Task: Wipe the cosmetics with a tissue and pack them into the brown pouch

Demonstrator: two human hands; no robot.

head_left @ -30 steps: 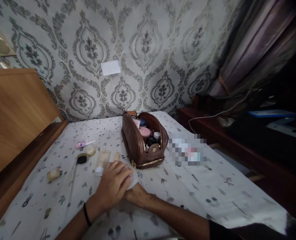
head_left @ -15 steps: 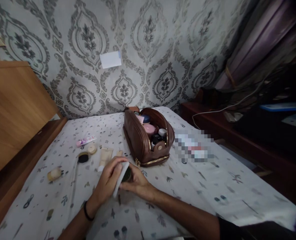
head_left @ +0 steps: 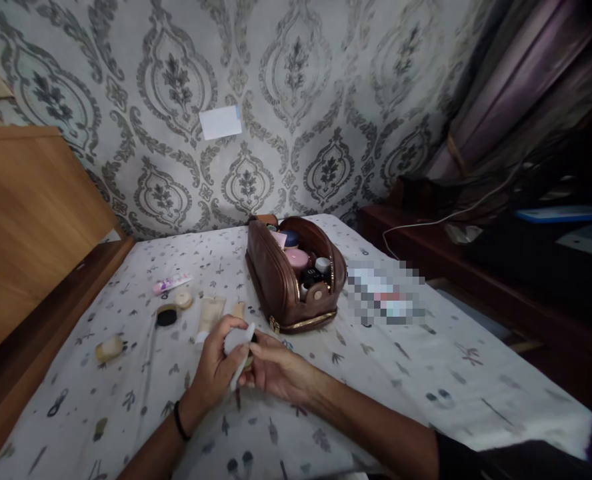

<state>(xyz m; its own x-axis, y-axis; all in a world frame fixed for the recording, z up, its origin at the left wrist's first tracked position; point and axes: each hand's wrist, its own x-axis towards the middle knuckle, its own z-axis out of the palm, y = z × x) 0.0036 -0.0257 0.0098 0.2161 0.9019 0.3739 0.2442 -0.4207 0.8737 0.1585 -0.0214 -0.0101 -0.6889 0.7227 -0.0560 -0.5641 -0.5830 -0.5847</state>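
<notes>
Above the patterned cloth (head_left: pixel 286 413), both hands (head_left: pixel 213 363) (head_left: pixel 279 365) meet, fingers curled around a white pad (head_left: pixel 237 341).

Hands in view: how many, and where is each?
2: the left hand gripping the white cloth, the right hand beside it, holding a partly hidden jar.

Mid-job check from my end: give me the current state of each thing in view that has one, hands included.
Left hand: closed on white pad
Right hand: closed on dark item
White pad: held, creased
Dark item: held, mostly hidden; open or shut unclear
Brown bag: upright, top open, filled
Cream tube: lying flat
Pink tube: lying flat
Yellowish bottle: on its side
</notes>
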